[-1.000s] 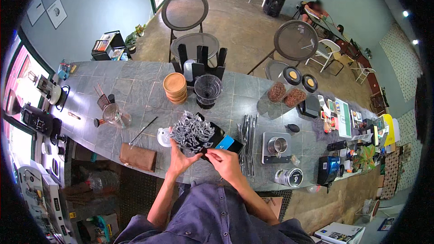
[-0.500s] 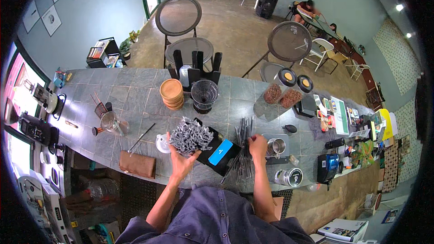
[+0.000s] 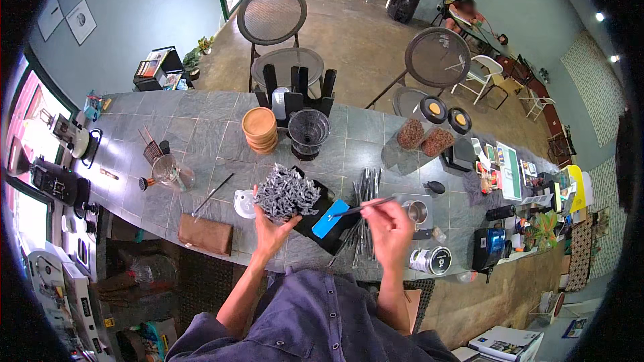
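Observation:
My left hand (image 3: pixel 270 236) is closed around the lower left side of a bushy bunch of curled silver-grey strips (image 3: pixel 287 193), just above the counter. Raised over the counter, my right hand (image 3: pixel 390 228) pinches one thin dark strip (image 3: pixel 355 208) that points left across a blue rectangular piece (image 3: pixel 330 218). This blue piece lies on a flat black thing (image 3: pixel 305 226) beside the bunch. Beneath and beside my right hand spreads a loose pile of long, thin grey strips (image 3: pixel 367 184). A white round lid (image 3: pixel 245 203) sits left of the bunch.
Behind the bunch stand wooden coasters (image 3: pixel 259 127), a dark coffee dripper (image 3: pixel 309 132) and a black holder (image 3: pixel 300 87). A metal cup (image 3: pixel 416 212) and a tin (image 3: pixel 431 261) stand right; a brown cloth (image 3: pixel 205 234) and a glass jug (image 3: pixel 174 173) lie left. Bean jars (image 3: pixel 436 141) stand farther back.
My right hand has lifted off the strip pile, turned and come nearer, now with one strip pinched in it. My left hand keeps its hold on the bunch.

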Available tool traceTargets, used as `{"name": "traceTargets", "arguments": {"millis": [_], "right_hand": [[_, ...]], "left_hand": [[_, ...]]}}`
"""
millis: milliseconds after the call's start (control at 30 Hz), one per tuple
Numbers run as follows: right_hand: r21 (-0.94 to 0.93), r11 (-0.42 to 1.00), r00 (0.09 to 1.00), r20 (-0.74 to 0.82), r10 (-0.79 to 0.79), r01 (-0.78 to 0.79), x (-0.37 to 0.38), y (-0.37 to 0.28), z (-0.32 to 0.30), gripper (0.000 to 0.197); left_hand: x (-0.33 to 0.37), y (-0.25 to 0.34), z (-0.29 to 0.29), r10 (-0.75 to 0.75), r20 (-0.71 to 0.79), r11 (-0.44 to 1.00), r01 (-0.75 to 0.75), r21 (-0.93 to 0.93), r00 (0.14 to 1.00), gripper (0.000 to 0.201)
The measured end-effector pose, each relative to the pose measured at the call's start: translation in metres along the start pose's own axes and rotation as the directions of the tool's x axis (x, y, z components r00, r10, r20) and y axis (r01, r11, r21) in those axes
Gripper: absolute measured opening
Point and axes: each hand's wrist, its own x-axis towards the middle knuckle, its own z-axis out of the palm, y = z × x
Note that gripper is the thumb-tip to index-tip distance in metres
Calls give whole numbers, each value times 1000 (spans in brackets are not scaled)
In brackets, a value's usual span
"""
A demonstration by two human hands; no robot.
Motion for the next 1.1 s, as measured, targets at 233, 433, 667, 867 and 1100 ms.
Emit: {"name": "traceTargets", "arguments": {"millis": [233,433,667,867,1100], "right_hand": [[-180,943,933,284,-222,280,-28,19,63,18],[-190,906,888,350,-297,377,-27,36,79,22],[-382,871,907,392,-152,310,-37,84,91,12],[-397,843,899,387,-205,363,-39,79,90,13],[-311,950,999,-9,32,-33,11,77,13,13]], "left_hand": [[2,-14,-7,33,73,999,-33,-6,997,143],[-1,-6,-13,59,102,997,-63,36,993,148],[-9,-23,-1,39,54,999,-40,31,998,155],[-11,-38,2,116,40,981,-121,152,992,152],[-8,-12,1,95,17,985,-96,141,995,147]]}}
